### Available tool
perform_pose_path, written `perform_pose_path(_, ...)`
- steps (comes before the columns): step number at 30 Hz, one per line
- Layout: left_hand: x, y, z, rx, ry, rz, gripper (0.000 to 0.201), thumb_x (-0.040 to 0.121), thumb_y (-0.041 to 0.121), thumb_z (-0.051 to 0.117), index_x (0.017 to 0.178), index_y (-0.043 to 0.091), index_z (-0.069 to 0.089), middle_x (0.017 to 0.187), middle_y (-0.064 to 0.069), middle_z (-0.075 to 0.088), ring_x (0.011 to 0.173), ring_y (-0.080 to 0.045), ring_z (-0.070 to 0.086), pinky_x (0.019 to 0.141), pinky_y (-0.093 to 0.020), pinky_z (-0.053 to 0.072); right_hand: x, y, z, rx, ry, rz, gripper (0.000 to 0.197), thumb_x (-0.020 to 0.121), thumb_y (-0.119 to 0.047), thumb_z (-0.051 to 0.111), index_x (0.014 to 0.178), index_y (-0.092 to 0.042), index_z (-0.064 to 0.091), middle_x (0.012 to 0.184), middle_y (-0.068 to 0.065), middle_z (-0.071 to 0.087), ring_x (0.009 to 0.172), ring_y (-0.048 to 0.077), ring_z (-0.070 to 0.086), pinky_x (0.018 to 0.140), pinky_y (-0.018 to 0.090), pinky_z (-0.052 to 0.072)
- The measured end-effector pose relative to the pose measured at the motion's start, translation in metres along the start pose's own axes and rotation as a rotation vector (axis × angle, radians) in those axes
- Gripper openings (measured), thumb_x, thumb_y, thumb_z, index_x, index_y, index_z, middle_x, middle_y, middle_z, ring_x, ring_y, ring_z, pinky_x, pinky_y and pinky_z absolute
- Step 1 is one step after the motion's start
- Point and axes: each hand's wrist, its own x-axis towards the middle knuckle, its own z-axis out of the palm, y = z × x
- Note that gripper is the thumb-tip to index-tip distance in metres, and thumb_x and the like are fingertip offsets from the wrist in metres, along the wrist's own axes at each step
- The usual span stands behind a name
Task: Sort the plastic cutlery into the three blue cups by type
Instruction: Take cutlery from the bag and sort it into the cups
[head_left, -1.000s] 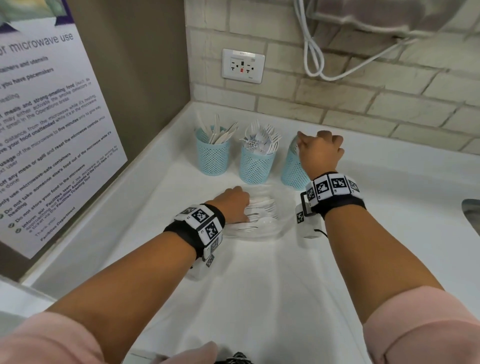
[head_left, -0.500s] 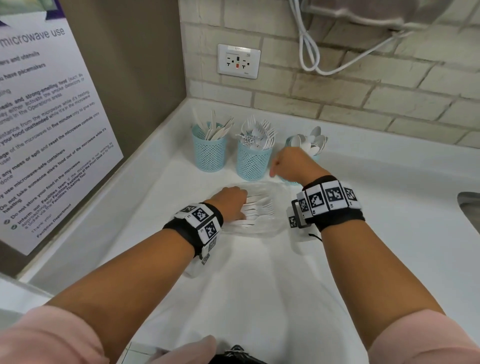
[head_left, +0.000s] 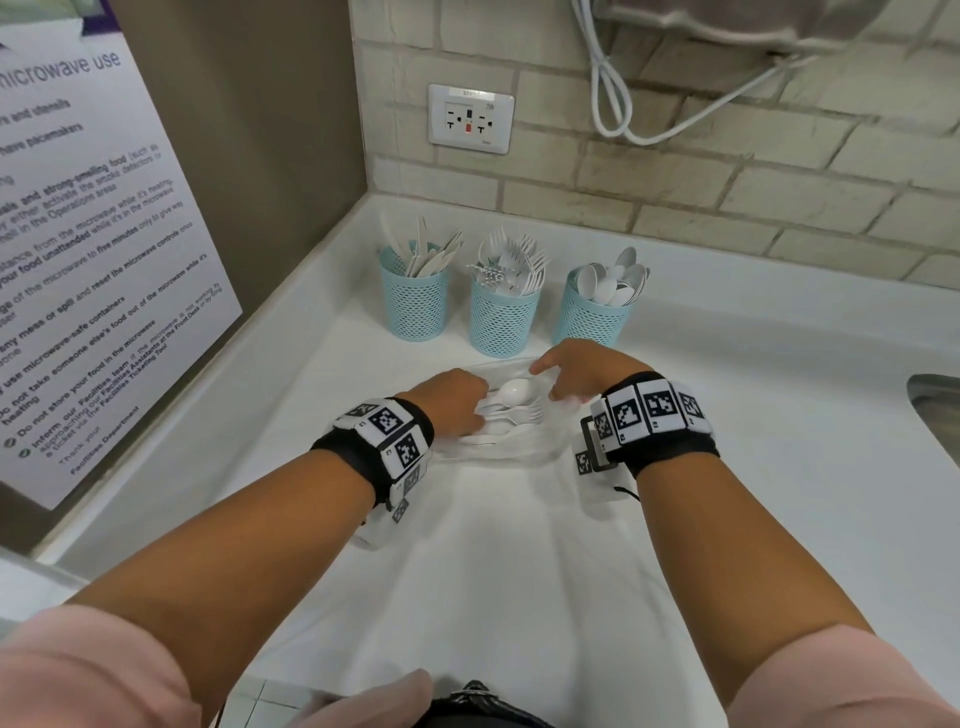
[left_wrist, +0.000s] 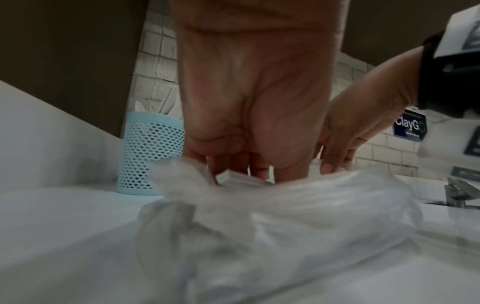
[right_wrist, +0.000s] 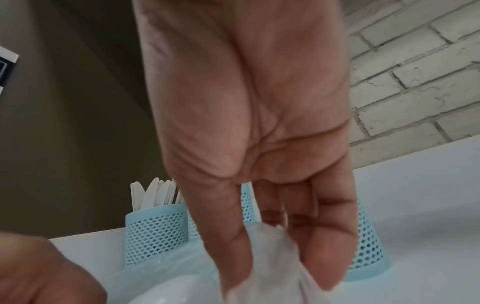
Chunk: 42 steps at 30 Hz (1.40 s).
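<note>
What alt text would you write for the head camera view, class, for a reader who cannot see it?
Two hands, left hand and right hand, reach into a clear plastic bag of loose white cutlery on a white counter. Behind stand three blue mesh cups: knives, forks, spoons.

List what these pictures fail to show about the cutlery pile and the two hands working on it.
- Cutlery pile, head view: the left hand covers the handles; count and mix unreadable.
- Left hand's fingertips, left wrist view: hidden behind the blurred clear plastic bag; grip unclear.
- Right hand, right wrist view: fingertips blurred at the bag; hold unclear.
- Middle cup, right wrist view: mostly behind the fingers.
</note>
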Motion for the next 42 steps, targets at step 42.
perform_pose_path(42,-0.004,-0.006,-0.009,-0.061,0.010,-0.047,0.025,0.096,0.026,0.044,0.089,0.004,0.055,0.094,-0.012,0.057,0.089,-0.027,0.052,0.070,-0.027,0.035,-0.011,0.003,-0.002,0.030,0.010,0.067,0.051,0.086,0.007,0.054,0.131,-0.017,0.055,0.137,0.009,0.047,0.118,0.026,0.052,0.101,0.032,0.045)
